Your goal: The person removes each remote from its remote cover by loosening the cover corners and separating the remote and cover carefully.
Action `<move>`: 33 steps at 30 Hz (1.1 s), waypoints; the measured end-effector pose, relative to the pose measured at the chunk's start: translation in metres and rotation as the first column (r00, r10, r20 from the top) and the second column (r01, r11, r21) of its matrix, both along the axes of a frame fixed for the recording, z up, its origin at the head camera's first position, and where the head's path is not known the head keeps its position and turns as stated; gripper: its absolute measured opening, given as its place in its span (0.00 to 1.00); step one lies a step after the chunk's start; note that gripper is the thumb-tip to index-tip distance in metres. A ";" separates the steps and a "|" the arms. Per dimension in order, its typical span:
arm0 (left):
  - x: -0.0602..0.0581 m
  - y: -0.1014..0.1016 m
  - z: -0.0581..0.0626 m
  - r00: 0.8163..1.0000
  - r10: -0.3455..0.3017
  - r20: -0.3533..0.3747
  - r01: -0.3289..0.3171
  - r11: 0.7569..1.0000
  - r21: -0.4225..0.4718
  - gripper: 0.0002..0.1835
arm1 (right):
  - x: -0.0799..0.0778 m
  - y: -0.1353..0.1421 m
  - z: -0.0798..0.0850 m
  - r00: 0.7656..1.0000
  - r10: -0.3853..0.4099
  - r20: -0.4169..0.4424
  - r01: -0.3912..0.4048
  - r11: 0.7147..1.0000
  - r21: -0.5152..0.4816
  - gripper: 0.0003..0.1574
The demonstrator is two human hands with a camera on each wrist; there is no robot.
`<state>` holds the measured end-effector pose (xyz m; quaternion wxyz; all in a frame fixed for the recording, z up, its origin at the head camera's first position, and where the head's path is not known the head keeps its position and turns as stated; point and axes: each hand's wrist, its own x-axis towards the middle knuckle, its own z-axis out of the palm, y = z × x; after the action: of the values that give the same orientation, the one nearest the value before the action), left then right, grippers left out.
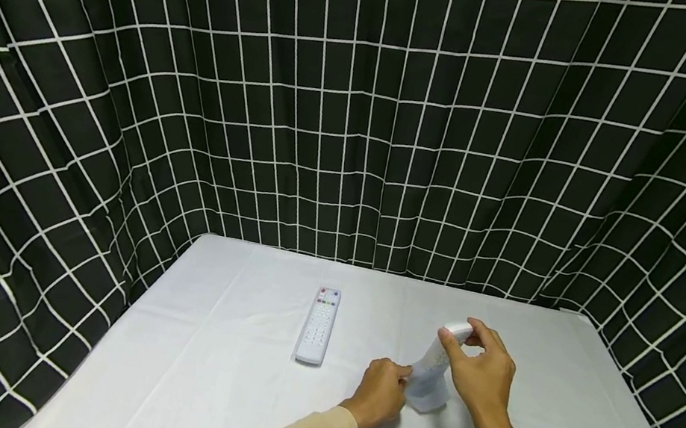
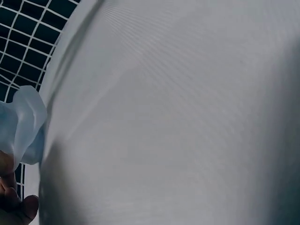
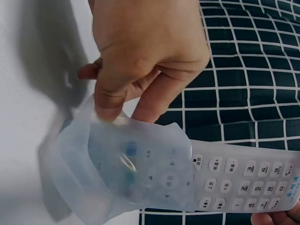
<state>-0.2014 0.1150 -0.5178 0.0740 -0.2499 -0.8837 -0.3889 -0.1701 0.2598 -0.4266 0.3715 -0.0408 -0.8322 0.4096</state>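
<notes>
My right hand (image 1: 483, 370) grips the upper end of a white remote control (image 1: 435, 352), held tilted above the table. A translucent bluish silicone cover (image 1: 426, 391) hangs around the remote's other end, and my left hand (image 1: 380, 391) pinches its edge. In the right wrist view the cover (image 3: 140, 164) lies over part of the remote, while the number keys on the remote (image 3: 243, 180) are bare. Fingertips of my right hand (image 3: 276, 218) show at the lower right corner there. The left wrist view catches only part of the cover (image 2: 26, 122) and some fingers (image 2: 14, 201).
A second white remote control (image 1: 317, 325) lies on the white-clothed table (image 1: 207, 373), left of my hands, with a clear edge around it. Black curtains (image 1: 393, 116) with a white grid stand behind the table and at both sides.
</notes>
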 end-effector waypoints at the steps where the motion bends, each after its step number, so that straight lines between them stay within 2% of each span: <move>1: 0.000 0.000 0.000 1.000 0.004 0.004 -0.004 1.000 -0.006 0.18 | 0.000 0.000 0.000 1.000 0.005 -0.005 -0.005 1.000 0.005 0.29; 4: -0.003 0.000 -0.001 1.000 0.024 0.007 -0.024 0.999 -0.030 0.18 | -0.001 -0.002 0.001 1.000 0.019 -0.021 -0.019 1.000 0.017 0.29; 9: 0.000 0.000 -0.003 0.999 0.023 0.037 -0.023 1.000 -0.011 0.17 | 0.002 -0.005 -0.003 1.000 0.023 -0.001 -0.023 0.999 0.022 0.29; 15: 0.003 -0.003 -0.008 1.000 -0.026 -0.014 0.025 1.000 -0.009 0.08 | 0.006 -0.007 -0.005 0.997 0.072 0.011 -0.072 0.997 0.007 0.29; 17: 0.003 -0.003 -0.008 0.999 -0.044 -0.009 0.044 0.999 -0.001 0.06 | 0.007 -0.006 -0.004 0.995 0.096 0.014 -0.096 0.995 0.000 0.30; 19: 0.003 -0.004 -0.006 0.999 -0.043 -0.002 0.043 0.999 0.005 0.08 | 0.008 -0.006 -0.003 0.993 0.121 0.011 -0.121 0.993 0.001 0.31; 25: 0.001 -0.004 -0.002 0.995 -0.042 -0.089 0.043 0.999 0.003 0.12 | 0.010 -0.004 -0.001 0.983 0.184 0.002 -0.184 0.983 0.014 0.31; 27: 0.001 -0.004 -0.001 0.994 -0.042 -0.098 0.043 0.999 0.004 0.15 | 0.010 -0.004 -0.001 0.980 0.201 0.000 -0.201 0.979 0.015 0.30; 33: 0.003 -0.004 0.005 0.997 -0.062 -0.044 0.064 0.997 0.044 0.21 | 0.011 -0.003 -0.002 0.966 0.259 -0.011 -0.259 0.966 0.011 0.29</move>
<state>-0.1984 0.1111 -0.5129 0.0863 -0.2839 -0.8646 -0.4055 -0.1593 0.2564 -0.4283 0.3199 0.0726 -0.8301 0.4508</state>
